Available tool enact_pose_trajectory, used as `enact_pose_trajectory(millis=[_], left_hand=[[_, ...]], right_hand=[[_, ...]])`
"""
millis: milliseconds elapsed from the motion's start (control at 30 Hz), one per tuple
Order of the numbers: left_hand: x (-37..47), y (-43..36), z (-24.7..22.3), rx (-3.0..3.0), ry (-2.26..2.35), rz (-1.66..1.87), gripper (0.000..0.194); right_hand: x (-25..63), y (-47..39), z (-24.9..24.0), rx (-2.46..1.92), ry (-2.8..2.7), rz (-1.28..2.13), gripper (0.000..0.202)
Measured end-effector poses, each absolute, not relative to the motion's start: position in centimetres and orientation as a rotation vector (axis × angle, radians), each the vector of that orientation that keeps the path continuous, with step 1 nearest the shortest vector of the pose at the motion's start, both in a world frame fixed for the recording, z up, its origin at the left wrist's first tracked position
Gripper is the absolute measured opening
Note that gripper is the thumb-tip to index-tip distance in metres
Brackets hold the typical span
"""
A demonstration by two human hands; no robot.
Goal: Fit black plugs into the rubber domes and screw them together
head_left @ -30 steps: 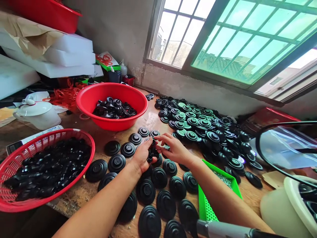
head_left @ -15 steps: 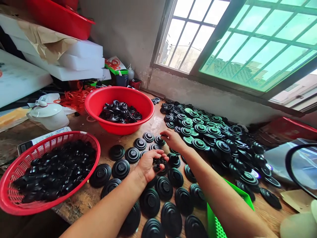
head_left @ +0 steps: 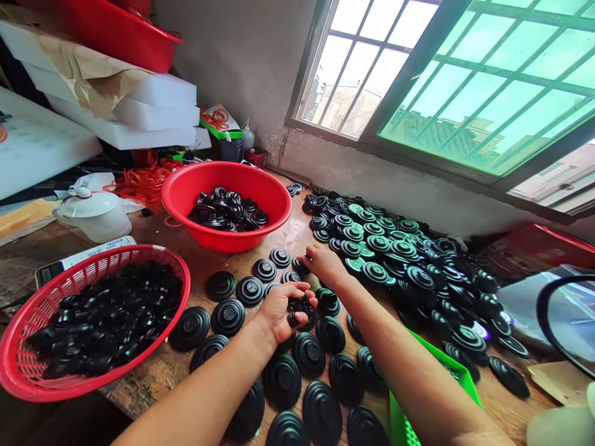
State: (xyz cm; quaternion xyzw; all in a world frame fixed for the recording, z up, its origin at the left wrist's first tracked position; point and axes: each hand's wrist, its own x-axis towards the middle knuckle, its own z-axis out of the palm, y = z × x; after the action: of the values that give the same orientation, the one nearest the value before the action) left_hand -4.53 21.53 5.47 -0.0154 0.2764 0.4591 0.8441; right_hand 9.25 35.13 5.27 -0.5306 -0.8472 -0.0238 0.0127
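Note:
My left hand [head_left: 286, 310] is cupped palm up around several small black parts [head_left: 300, 305], its fingers curled over them. Just beyond it, my right hand [head_left: 324, 263] has its fingertips pinched together over a black stepped disc [head_left: 300, 265]; whatever they hold is hidden. More round black stepped discs, such as a disc [head_left: 227, 316] left of my hands and a disc [head_left: 281, 379] below them, lie in loose rows on the wooden table [head_left: 190, 378]. My forearms cover some of the discs.
A red basket [head_left: 183, 272] of black fittings stands at the left, a red basin [head_left: 227, 241] with black parts behind it. A large heap of black discs [head_left: 404, 248] lies at the right. A green basket [head_left: 400, 415] sits under my right forearm.
My right hand has dipped slightly onto the disc, its fingertips closer to the disc's middle. My left hand stays almost where it was, and the view has shifted a little.

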Motion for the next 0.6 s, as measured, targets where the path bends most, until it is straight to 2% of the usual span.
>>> enact_pose_trajectory(millis=[300,600], left_hand=[[-4.3,21.5,5.1,-0.028,0.589,0.962,0.032],[-4.5,21.8,5.1,-0.066,0.596,1.073,0.030]], right_hand=[[9.9,35.5,5.2,-1.461,-2.740,0.034,0.018],[11.3,34.5,5.4,-1.492,-2.578,0.145,0.006]])
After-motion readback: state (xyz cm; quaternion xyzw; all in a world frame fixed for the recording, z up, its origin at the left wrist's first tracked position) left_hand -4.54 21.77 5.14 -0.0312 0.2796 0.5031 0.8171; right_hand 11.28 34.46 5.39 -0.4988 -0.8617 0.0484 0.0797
